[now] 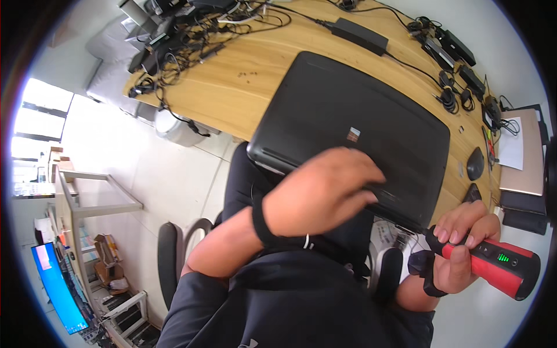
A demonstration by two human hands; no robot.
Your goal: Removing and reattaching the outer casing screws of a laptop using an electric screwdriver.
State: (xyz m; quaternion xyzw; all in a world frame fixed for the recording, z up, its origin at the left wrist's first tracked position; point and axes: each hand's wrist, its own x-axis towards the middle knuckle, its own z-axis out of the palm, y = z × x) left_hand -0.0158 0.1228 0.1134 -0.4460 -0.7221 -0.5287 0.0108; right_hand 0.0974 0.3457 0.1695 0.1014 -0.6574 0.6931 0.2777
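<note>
A black laptop (342,95) lies closed on the wooden table, its near edge over my lap. A small coloured sticker (353,134) is on the face turned up. Above the near part of the laptop is my left hand (325,188), fingers bent and thumb apart from them, with nothing visible between them; whether it touches the surface I cannot tell. My right hand (464,232) grips a red and black electric screwdriver (502,269) with green lit bars, beside the laptop's near right corner. The tool's front end points toward that corner; its tip is hard to make out.
Tangled cables (180,61) cover the table's far left. A power adapter (360,36) lies behind the laptop, and more adapters (458,46) sit at the far right. To the right are a black mouse (476,163) and a gold-coloured laptop (525,156). A chair armrest (168,264) stands at my left.
</note>
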